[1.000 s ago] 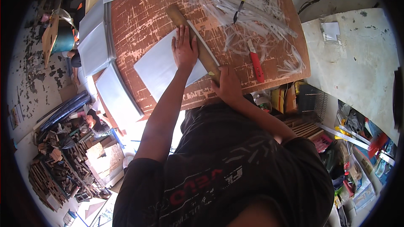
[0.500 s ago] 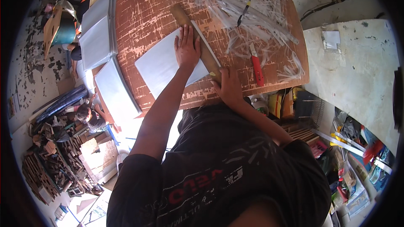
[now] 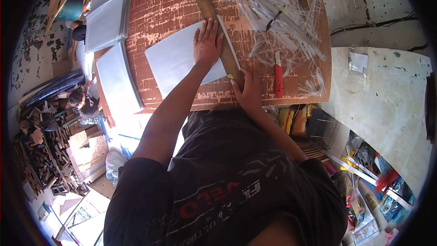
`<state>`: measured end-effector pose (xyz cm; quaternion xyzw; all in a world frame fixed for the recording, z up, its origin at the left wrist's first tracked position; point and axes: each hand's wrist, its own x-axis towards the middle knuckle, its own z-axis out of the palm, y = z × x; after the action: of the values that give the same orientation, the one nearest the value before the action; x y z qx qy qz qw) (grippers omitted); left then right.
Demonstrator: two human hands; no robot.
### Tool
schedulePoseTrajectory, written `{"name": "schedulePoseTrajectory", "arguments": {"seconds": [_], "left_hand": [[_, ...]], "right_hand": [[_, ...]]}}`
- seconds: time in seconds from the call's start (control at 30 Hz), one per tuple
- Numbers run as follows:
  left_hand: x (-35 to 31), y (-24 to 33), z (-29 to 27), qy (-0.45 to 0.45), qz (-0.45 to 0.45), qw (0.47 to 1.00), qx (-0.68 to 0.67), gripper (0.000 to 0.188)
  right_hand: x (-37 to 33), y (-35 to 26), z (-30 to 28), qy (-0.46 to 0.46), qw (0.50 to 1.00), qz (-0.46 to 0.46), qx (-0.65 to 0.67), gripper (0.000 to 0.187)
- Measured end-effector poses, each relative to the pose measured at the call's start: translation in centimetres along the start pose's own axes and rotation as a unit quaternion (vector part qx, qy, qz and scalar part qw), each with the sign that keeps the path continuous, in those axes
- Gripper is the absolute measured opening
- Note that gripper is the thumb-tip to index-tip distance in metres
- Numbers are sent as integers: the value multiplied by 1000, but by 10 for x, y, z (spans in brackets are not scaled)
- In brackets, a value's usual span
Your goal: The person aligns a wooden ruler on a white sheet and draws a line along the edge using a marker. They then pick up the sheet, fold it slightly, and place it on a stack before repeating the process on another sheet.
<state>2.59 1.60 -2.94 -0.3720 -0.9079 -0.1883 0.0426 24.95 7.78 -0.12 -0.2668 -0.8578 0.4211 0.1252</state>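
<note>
A whitish plastic sheet or stack of sheets [image 3: 175, 57] lies on the scratched brown tabletop [image 3: 159, 9]. Across its right side runs a flat wooden strip [image 3: 209, 9], slanting from far left to near right, with a narrow pale edge of the sheet showing beyond it. My left hand [image 3: 208, 45] lies flat with fingers stretched out, pressing on the sheet and the strip. At the strip's near end my right hand [image 3: 249, 91] is closed around it, thumb on the left and fingers on the right. A red-handled utility knife [image 3: 278, 79] lies to the right of my right hand.
Clear plastic offcuts [image 3: 287, 32] are heaped at the far right, with a black-and-yellow cutter [image 3: 275, 18] on them. Stacked plastic sheets [image 3: 119, 77] line the table's left edge. Another person [image 3: 82, 102] is low at the left, near piled wood scraps [image 3: 50, 132]. A pale panel [image 3: 382, 95] stands right.
The whole view has shifted and turned slightly. My right thumb and fingers now sit more clearly around the strip's near end. My left hand stays pressed on the sheet and strip.
</note>
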Motion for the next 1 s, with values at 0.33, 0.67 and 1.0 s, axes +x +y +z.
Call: {"name": "schedulePoseTrajectory", "arguments": {"seconds": [0.33,0.67,1.0], "left_hand": [[-3,-1,3,9,6,1000,-8,56],[-3,-2,5,7,1,1000,1,55],[-2,-1,3,-15,-5,1000,13,56]], "right_hand": [[-4,3,-1,13,1000,-23,1,52],[-5,6,2,19,1000,-18,-6,52],[-4,7,4,12,1000,-13,-1,51]]}}
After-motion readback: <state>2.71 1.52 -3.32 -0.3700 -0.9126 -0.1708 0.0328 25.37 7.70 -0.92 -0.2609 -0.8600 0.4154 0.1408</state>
